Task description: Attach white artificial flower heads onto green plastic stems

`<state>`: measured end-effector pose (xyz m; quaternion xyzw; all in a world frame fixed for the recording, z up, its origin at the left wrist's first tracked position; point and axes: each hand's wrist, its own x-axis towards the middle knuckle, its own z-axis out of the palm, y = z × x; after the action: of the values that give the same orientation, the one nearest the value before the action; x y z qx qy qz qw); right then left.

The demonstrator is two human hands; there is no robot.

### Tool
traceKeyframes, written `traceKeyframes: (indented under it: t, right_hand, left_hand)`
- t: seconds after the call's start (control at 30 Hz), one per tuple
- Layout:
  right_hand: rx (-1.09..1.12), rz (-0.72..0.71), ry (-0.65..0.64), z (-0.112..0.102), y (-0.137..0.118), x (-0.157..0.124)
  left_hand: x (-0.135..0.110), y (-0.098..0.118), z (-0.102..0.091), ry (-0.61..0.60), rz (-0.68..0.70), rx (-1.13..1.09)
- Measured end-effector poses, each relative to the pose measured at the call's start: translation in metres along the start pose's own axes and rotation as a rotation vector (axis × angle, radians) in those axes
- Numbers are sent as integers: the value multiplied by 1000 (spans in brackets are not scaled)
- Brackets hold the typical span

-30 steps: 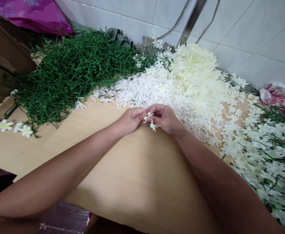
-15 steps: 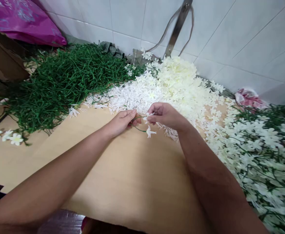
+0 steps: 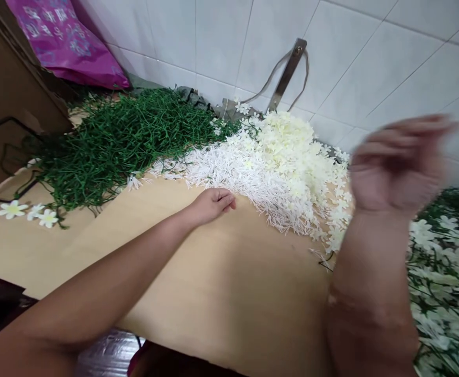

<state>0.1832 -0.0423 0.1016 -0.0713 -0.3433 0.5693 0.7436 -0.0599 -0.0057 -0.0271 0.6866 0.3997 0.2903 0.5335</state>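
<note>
My left hand (image 3: 215,204) rests on the brown board (image 3: 198,293) with its fingers curled in. No stem or flower shows in it. Just beyond it lies a heap of thin white stamens (image 3: 229,167). Behind and to the right of these rises a pile of cream petal pieces (image 3: 292,141). My right hand (image 3: 400,162) is raised at the right, before the wall, and smeared by motion. Whether it holds anything cannot be seen. Beside the right forearm, a white stamen piece with a dark stem (image 3: 323,259) lies at the board's right.
A mound of green plastic stems (image 3: 135,141) fills the back left. White flowers on stems (image 3: 445,283) are heaped at the right, partly behind my forearm. Several finished-looking flowers (image 3: 12,209) lie far left. A pink bag (image 3: 76,47), cardboard box (image 3: 13,89) and tiled wall (image 3: 221,42) stand behind.
My right hand has left my left hand and swung up to the right. The green stem with white flowers is gone from between them. My left hand has stayed near its place.
</note>
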Motion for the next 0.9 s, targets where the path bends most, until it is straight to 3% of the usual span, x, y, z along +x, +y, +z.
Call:
traceKeyframes:
  t: [0.07,0.2,0.33,0.4,0.47,0.57,0.67,0.83,0.9]
  right_hand:
    - [-526,107,63,-1,37,9]
    - [-1167,300,-181,-1,127,27]
    - [-1642,199,-539,9,203,38]
    - [-1874,133,-681,16,229,41]
    - [-2087,165,-791,20,245,45]
    - [-2208,247,-840,18,249,50]
    - [-2173,166,-790,7,230,52]
    - [-2069,-73,-465,-16,171,36]
    - [-2085,-129,-410,-22,148,24]
  left_hand:
    - [0,-1,0,-4,7,19]
    - [0,-7,1,-10,33,54]
    - [3,-14,1,14,75,112]
    - [4,-18,1,82,97,105]
    - [5,-19,1,144,106,67]
    - [5,-18,-1,79,91,19]
    - [5,-15,-3,8,74,-68]
    - [5,-9,-8,154,18,-485]
    - [5,-6,-10,215,6,-581]
